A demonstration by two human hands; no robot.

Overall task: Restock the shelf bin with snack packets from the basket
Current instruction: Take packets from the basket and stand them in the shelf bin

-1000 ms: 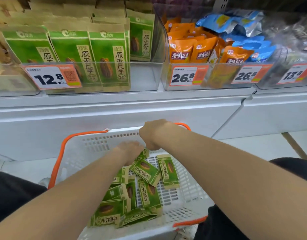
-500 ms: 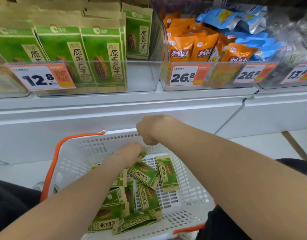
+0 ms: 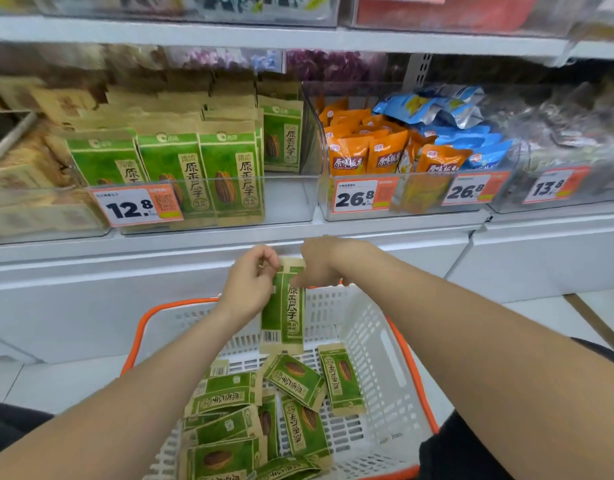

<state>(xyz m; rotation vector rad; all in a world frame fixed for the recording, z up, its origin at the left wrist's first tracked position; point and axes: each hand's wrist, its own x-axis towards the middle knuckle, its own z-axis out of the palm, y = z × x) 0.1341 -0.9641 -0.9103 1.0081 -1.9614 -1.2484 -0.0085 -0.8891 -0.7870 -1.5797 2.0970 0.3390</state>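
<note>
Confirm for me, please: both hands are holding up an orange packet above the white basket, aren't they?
Not quite: the packet is green, not orange. The head view shows the left hand and right hand holding it above the white basket.

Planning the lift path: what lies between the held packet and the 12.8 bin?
Head view: only the bare white shelf edge separates the packet from the bin.

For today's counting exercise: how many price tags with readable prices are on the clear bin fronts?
4, left to right: the 12.8 tag, the first 26.8 tag, the second 26.8 tag and the 13.8 tag at far right. More may be cut off above.
</note>
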